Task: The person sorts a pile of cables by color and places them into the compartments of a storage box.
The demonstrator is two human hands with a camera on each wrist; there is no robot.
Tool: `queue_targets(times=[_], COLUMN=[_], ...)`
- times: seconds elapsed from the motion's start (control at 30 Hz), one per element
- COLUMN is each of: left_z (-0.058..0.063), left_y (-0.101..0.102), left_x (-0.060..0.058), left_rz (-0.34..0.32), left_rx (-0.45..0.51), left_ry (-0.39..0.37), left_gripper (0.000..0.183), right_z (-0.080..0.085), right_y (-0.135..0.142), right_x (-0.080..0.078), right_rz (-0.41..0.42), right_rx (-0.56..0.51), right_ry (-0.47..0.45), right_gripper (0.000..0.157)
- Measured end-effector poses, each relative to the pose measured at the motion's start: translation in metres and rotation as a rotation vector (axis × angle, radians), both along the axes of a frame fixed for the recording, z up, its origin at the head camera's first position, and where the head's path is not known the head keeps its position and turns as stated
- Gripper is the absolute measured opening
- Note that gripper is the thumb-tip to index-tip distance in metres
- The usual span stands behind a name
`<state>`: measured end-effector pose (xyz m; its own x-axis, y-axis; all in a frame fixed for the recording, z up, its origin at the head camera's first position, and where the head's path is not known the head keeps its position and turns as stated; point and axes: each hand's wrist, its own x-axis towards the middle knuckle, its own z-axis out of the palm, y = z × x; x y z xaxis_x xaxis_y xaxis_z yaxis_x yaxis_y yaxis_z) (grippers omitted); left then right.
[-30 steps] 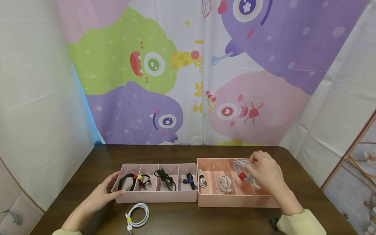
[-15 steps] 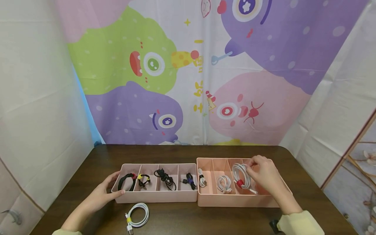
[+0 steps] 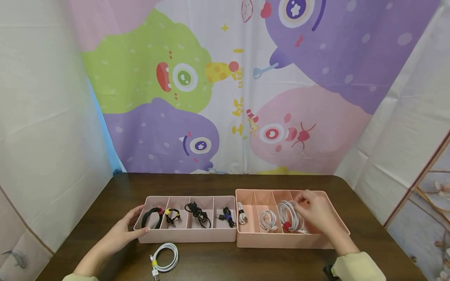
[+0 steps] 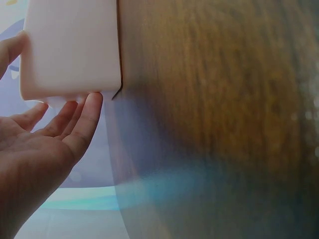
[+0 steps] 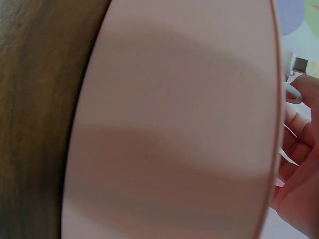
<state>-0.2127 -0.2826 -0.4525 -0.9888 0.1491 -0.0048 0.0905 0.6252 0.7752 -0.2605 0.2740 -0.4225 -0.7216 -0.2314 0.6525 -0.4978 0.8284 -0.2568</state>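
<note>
Since a second ago, the white coiled cable [image 3: 290, 216] with its red tie has come down from above the right tray [image 3: 281, 241] into the third compartment from that tray's left, and my right hand [image 3: 314, 212] has sunk with it; nothing else has shifted.

Going by size: the dark wooden table [image 3: 225, 183] carries two pink divided trays side by side, touching, set nearer its front edge than its back. The left tray [image 3: 186, 235] holds black cables, one per compartment; my left hand [image 3: 124, 232] rests flat and relaxed against its left front corner, fingers straight, holding nothing. The right tray also holds two smaller white bundles to the left of mine.

My right hand pinches the coil lightly at its right side, fingers curled round the loops. I judge the cable light, soft and springy; the loops would splay if let go carelessly, so the tied part by the red band is the surest place to hold. The sheath looks smooth, a little slippery.

For room: the compartment walls stand close on both sides of the coil, so lifting straight up is cleanest. Open table lies behind the trays and along the front edge, where another white cable [image 3: 164, 256] with a yellow tie lies loose.
</note>
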Motion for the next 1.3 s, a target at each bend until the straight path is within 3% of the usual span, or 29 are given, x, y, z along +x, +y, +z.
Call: queue_targets(times=[0.3,0.53,0.93,1.3], left_z=[0.001,0.002,0.0,0.0], left_y=[0.001,0.002,0.001,0.0], left_x=[0.0,-0.001,-0.001,0.0], left_rz=[0.0,0.0,-0.003,-0.002], left_rx=[-0.002,-0.004,0.0,0.003], left_ry=[-0.025,-0.019,-0.008,-0.02], left_gripper=[0.08,0.08,0.079,0.08], right_z=[-0.009,-0.006,0.009,0.028], right_y=[0.004,0.005,0.004,-0.009], right_x=[-0.002,0.0,0.005,0.02], right_rz=[-0.013,-0.019,0.075,0.066], right_rx=[-0.029,-0.056,-0.023,-0.007], right_ry=[-0.097,-0.159,0.01,-0.03], right_gripper=[0.016,0.013,0.018,0.026])
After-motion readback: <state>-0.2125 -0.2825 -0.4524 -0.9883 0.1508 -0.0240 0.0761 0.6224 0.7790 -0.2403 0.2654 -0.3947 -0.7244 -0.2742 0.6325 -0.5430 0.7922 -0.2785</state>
